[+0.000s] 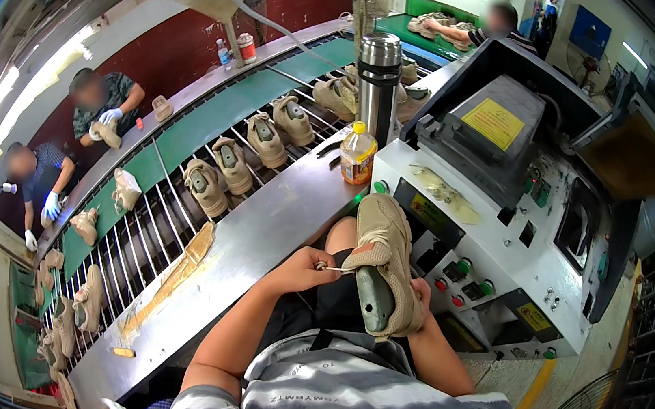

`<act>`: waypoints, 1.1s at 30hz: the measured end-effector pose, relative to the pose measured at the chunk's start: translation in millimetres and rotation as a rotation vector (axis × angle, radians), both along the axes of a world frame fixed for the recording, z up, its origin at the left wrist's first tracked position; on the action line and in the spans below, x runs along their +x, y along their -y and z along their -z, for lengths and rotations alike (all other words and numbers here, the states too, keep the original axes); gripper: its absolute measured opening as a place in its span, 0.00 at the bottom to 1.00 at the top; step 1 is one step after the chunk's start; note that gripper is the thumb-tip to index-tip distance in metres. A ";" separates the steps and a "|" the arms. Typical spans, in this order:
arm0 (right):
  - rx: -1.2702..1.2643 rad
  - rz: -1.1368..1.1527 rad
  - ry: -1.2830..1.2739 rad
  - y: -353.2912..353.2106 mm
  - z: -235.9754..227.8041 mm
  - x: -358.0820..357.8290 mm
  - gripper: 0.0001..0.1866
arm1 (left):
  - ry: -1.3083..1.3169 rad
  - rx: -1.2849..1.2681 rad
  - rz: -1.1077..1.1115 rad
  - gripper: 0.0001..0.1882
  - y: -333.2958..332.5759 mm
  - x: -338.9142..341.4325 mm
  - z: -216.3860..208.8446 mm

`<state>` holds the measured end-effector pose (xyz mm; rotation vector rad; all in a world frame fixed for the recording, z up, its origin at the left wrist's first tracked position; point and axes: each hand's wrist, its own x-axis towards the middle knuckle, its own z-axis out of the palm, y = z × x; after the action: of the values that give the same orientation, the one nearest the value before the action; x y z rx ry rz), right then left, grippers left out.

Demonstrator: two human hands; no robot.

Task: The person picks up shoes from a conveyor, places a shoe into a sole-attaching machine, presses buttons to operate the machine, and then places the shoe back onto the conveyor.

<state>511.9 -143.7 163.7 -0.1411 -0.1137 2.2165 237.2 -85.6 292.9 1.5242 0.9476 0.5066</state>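
A beige sneaker (383, 232) is held over my lap with its toe pointing away from me. A grey-green shoe last (374, 298) fills its opening. My right hand (420, 299) grips the shoe's heel side, partly hidden behind it. On the other side, my left hand (304, 272) is closed in a pinch on a thin pale shoelace (338, 270). The lace stretches from my fingers to the shoe's throat, beside the reddish-brown tongue patch.
A metal ledge (278, 207) borders a roller conveyor (158, 220) carrying several beige shoes (266, 140). An orange drink bottle (358, 155) and a steel thermos (377, 88) stand on the ledge. The white machine (494, 249) is on my right. Co-workers (106, 108) handle shoes across the line.
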 end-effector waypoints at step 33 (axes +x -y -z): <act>0.180 1.203 1.287 97.9 -97.4 364.5 0.46 | -0.276 0.583 0.138 0.06 -26.1 168.8 159.7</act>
<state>876.3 -241.6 261.1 -1.1637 -0.7016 0.6542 406.1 -59.4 133.2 2.2143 0.9387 0.5064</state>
